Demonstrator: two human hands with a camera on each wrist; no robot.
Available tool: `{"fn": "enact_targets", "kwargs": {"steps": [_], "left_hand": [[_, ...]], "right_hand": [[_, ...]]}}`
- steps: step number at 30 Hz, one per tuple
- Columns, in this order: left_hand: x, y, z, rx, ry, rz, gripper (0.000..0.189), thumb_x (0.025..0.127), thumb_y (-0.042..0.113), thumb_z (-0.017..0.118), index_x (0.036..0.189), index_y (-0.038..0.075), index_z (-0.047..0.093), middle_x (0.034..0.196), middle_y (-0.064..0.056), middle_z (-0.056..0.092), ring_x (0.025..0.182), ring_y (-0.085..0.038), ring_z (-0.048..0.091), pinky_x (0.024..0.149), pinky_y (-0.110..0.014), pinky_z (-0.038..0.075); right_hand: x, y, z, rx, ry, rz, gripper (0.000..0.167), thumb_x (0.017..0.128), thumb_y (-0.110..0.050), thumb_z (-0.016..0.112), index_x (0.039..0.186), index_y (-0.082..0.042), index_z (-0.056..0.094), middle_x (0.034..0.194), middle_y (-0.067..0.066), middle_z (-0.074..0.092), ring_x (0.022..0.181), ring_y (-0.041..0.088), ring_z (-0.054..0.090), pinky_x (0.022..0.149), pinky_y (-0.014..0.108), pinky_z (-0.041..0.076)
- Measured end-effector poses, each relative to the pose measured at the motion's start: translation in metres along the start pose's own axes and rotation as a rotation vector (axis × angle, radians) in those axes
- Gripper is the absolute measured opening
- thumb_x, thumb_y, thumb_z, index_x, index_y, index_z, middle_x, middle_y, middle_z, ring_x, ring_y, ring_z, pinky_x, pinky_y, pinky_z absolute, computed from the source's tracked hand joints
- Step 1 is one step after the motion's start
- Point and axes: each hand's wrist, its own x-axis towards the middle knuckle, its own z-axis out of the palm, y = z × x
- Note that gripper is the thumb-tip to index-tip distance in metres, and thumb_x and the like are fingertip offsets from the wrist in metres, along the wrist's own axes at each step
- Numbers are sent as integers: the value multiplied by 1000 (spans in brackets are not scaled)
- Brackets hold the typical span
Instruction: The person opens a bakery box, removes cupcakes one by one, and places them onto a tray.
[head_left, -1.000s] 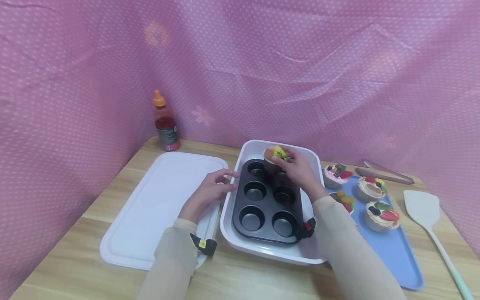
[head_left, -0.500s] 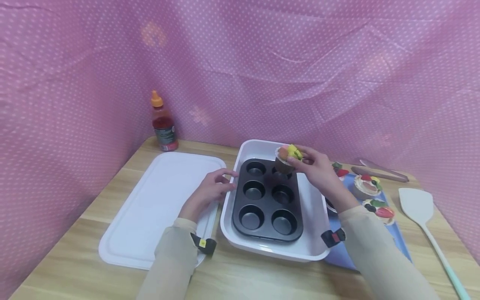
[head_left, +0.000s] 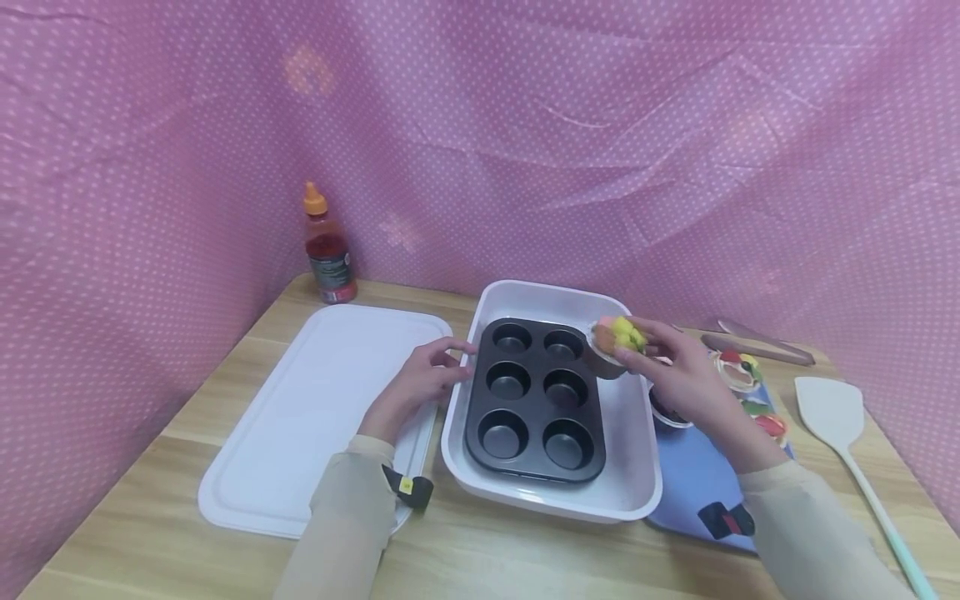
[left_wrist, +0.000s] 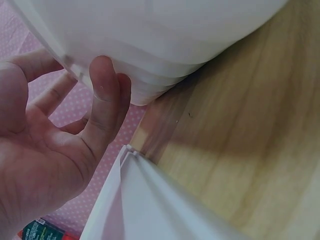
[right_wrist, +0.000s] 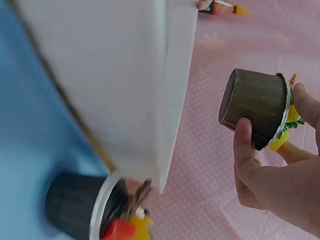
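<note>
My right hand (head_left: 682, 367) holds a fruit-topped cupcake (head_left: 612, 343) by its upper edge, above the right side of the white basin (head_left: 630, 467). The right wrist view shows its brown wrapper (right_wrist: 257, 102) tipped sideways between thumb and fingers. Inside the basin lies a dark muffin tin (head_left: 536, 425), whose cups have nothing in them. My left hand (head_left: 420, 379) is at the basin's left rim with relaxed fingers, fingertips right at the edge. From the left wrist, its fingers (left_wrist: 102, 80) show against the basin's outer wall (left_wrist: 165, 40).
Right of the basin, a blue tray (head_left: 682, 492) carries several more cupcakes (head_left: 738, 371), partly hidden by my right arm. Brown tongs (head_left: 757, 348) and a white spatula (head_left: 832, 412) lie beyond it. On the left are a white cutting board (head_left: 322, 408) and a sauce bottle (head_left: 328, 254).
My right hand has lifted the cupcake from the muffin tin's far right cup and carried it rightward, towards the basin's right rim. The left hand has stayed put.
</note>
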Motion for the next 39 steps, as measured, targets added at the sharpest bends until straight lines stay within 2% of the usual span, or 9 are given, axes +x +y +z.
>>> {"fn": "enact_targets", "kwargs": {"steps": [6,9,10,14,17,21,25,31,39], "left_hand": [[1,0,1,-1,5,-4,33,93,14,69,125,21,66,113,-14,62,100,-26,60,77,-31,55],[1,0,1,-6,6,0,34,93,14,70,126,20,66,114,-15,62,100,-26,60,77,-31,55],[1,-1,1,-11,5,0,34,93,14,70,126,20,66,115,-15,62,100,-26,60,77,-31,55],[-1,1,2,-17,4,6,35,93,14,70,127,17,65,114,-16,62,98,-25,59,76,-31,54],[0,0,3,-16,4,11,35,92,13,70,127,16,65,114,-16,61,97,-25,59,74,-30,54],[2,-3,2,-10,9,16,35,92,14,71,126,17,66,113,-15,62,95,-24,59,72,-29,53],[1,-1,2,2,8,11,34,93,16,70,127,18,65,114,-15,62,96,-25,58,74,-30,53],[1,0,0,0,3,2,36,94,16,69,129,18,64,116,-15,61,99,-25,58,76,-31,54],[2,-1,2,-1,2,10,35,93,15,69,128,18,65,115,-15,61,98,-25,59,74,-30,54]], "right_hand": [[-21,19,-11,-51,-2,8,69,96,-44,66,152,-11,44,131,24,60,118,40,59,75,27,53],[-31,30,-15,-77,11,-24,64,97,-38,67,149,-7,47,131,25,62,117,43,61,74,23,53],[-34,34,-16,-82,21,-47,61,97,-34,68,148,-6,49,130,24,62,115,37,64,75,21,53],[-48,51,-21,-112,39,-95,56,96,-25,70,144,-4,52,131,23,63,113,38,65,77,19,51],[-59,65,-24,-114,57,-94,56,94,-23,71,143,-2,53,132,25,63,106,15,68,75,18,52],[-73,82,-30,-96,70,-70,56,94,-22,71,144,-5,53,135,23,60,96,-18,52,73,16,53],[-84,94,-36,-123,73,-20,57,95,-27,71,145,-7,53,131,18,63,94,-19,53,73,16,52],[-93,105,-31,-146,78,-62,54,91,-18,75,139,0,57,121,24,66,91,-19,52,69,18,54],[-97,114,-20,-143,38,-78,55,89,-20,77,139,-4,58,133,25,62,96,-20,50,71,18,53]]}}
